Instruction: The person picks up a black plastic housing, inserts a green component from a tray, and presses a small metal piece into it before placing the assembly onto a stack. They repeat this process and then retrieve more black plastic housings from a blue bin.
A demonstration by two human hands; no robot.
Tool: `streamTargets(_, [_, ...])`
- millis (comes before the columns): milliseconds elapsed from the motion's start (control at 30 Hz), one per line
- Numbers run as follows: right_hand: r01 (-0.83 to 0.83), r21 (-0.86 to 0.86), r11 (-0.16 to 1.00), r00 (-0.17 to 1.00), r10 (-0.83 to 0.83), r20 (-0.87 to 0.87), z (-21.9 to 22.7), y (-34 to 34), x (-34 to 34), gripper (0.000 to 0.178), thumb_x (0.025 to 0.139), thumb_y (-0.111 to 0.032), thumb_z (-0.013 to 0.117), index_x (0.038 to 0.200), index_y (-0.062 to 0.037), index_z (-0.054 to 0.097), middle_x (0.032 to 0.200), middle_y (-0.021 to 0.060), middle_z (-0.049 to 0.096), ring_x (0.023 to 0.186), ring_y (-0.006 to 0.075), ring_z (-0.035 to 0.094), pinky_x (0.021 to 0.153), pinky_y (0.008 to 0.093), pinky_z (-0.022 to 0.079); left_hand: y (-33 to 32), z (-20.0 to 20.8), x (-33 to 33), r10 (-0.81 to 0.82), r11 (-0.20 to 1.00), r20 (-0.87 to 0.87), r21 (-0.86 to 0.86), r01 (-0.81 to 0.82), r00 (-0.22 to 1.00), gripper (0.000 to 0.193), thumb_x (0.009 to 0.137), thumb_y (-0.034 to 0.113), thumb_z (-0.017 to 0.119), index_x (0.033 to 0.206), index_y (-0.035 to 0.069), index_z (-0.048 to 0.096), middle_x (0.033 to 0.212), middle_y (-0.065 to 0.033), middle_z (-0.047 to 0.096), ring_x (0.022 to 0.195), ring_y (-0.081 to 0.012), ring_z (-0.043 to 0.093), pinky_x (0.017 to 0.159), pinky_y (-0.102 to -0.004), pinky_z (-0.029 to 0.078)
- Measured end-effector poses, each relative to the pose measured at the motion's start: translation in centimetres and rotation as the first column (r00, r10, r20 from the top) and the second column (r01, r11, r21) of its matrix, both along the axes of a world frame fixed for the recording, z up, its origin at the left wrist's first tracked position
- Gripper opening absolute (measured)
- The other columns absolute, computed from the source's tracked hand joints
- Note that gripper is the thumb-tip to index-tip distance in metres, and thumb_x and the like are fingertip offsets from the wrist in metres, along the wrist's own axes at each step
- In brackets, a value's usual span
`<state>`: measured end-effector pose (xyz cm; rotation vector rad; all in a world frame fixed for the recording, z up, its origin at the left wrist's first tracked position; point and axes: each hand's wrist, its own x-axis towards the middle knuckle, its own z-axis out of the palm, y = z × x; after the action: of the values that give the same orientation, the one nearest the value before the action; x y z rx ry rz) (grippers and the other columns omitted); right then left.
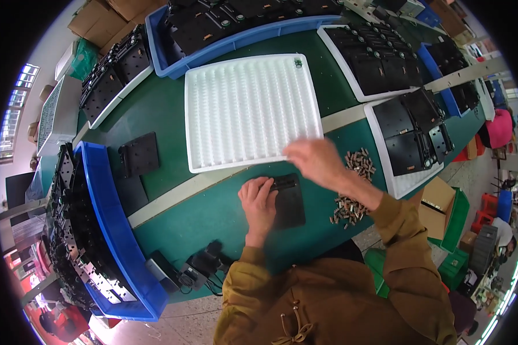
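A flat black plastic part [290, 208] with a raised strip along its far edge lies on the green table in front of me. My left hand [258, 202] grips the left end of that strip, thumb and fingers bent round it. Over the near right corner of a white ribbed tray [244, 109] hovers my right hand [313, 162]. Motion smears its fingers, so I cannot see whether they hold anything. Loose small metallic cylinders [351, 210] are heaped by my right forearm.
Another black part [139, 154] lies farther left. Blue bins of black parts stand at the left [112, 230] and the back [247, 41]. White trays of black assemblies sit at right [385, 144]. Black adapters with cables [204, 265] lie at the near left edge.
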<state>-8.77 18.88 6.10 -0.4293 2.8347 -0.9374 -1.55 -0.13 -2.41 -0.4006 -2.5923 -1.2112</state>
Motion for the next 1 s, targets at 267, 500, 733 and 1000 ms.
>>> streamTargets(267, [0.472,0.026,0.881,0.842,-0.442,-0.310,-4.9,7.2,-16.9,0.020,0.084,-0.008,0.062,0.101,-0.0107,0.071,0.098,0.0123,0.065,0.091,0.0339,0.065,0.076,0.0439,0.053,0.5,0.2,-0.2,-0.023,1.000,0.032,0.000,0.023,0.999,0.037,0.071,0.003,0.073,0.107,0.008,0.066,0.106,-0.0050,0.061,0.103,-0.0282,0.056,0.089,-0.0414,0.040])
streamTargets(500, [0.500,0.255,0.827,0.843,-0.399,-0.361,-6.0,6.4,-19.7,0.019,0.079,-0.008,0.069,0.098,-0.0105,0.067,0.101,0.0091,0.062,0.092,0.0322,0.064,0.075,0.0435,0.052,0.2,0.3,-0.4,-0.016,1.000,0.044,0.005,0.016,0.999,0.034,0.072,0.002,0.072,0.106,0.007,0.066,0.106,-0.0056,0.061,0.102,-0.0285,0.057,0.088,-0.0413,0.041])
streamTargets(733, [0.367,0.446,0.816,0.889,-0.167,-0.426,-6.6,5.7,-21.8,0.021,0.096,-0.018,0.048,0.090,-0.0037,0.062,0.100,0.0157,0.063,0.089,0.0360,0.066,0.071,0.0494,0.053,-1.2,1.4,-0.6,-0.017,0.999,0.069,0.035,0.014,0.997,0.034,0.070,0.002,0.072,0.103,0.006,0.066,0.105,-0.0076,0.061,0.100,-0.0292,0.057,0.086,-0.0431,0.042])
streamTargets(1000, [0.171,0.358,0.918,0.962,-0.076,-0.264,-7.9,12.3,-23.2,0.013,0.074,0.004,0.063,0.082,-0.0032,0.055,0.086,0.0153,0.058,0.080,0.0371,0.061,0.069,0.0461,0.049,0.7,0.6,0.7,-0.029,0.994,0.049,0.106,0.023,0.998,0.038,0.070,0.003,0.072,0.107,0.004,0.064,0.111,-0.0093,0.058,0.106,-0.0310,0.054,0.091,-0.0442,0.041])
